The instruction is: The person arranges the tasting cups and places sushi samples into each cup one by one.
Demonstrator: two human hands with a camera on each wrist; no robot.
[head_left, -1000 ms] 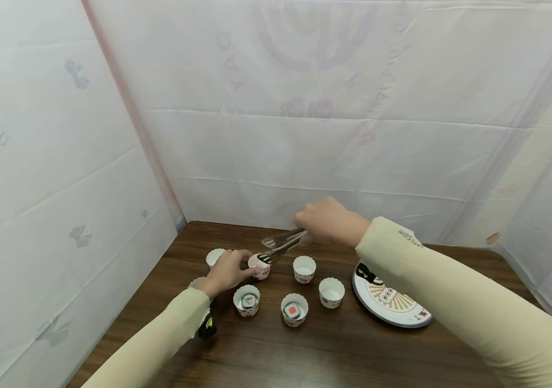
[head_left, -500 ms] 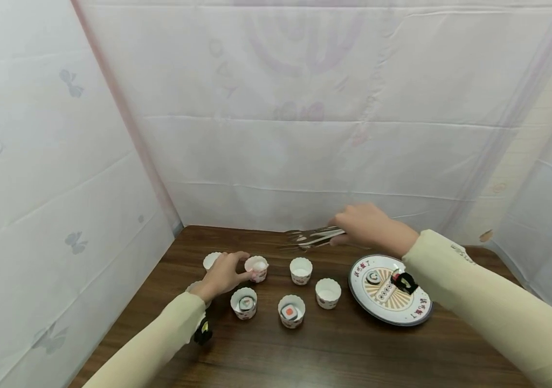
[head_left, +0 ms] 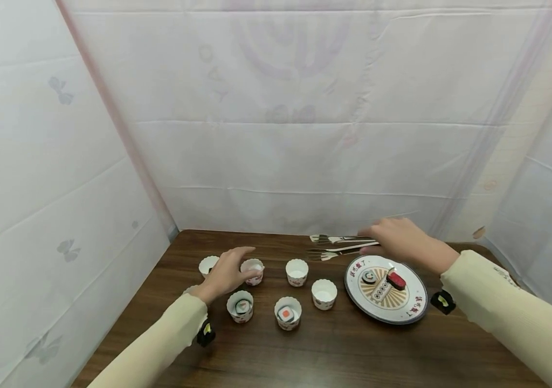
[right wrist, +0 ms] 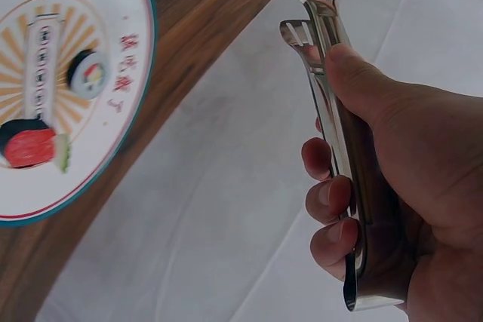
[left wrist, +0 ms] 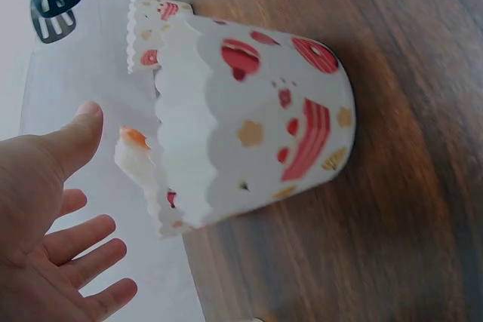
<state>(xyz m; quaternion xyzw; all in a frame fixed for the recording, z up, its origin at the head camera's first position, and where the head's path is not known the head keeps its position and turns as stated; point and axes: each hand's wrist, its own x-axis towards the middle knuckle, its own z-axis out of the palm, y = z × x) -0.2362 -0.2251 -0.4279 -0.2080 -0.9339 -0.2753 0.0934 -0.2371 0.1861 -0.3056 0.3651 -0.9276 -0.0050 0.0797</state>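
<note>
My left hand (head_left: 226, 276) hovers with its fingers spread and nothing in them, just left of a paper cup (head_left: 253, 274). In the left wrist view, a white piece with an orange top (left wrist: 134, 152) pokes above a cup's scalloped rim. My right hand (head_left: 402, 243) grips metal tongs (right wrist: 343, 133), whose tips are parted with nothing between them. It is above the back edge of a round white plate (head_left: 360, 306). On that plate lie a small sushi roll (head_left: 368, 277) and a red-topped sushi piece (head_left: 395, 280).
Two front cups each hold a sushi piece: the left cup (head_left: 240, 318) and the middle cup (head_left: 287, 324). To their right and behind are a bare-bottomed cup (head_left: 324, 302) and another cup (head_left: 297, 277). More cups stand partly behind my left hand. White sheeting (head_left: 276, 161) hangs behind the wooden table (head_left: 315, 355).
My right hand has carried the tongs rightward from the cup beside my left hand to the plate, leaving the white piece in that cup. My left hand has let go of the cup.
</note>
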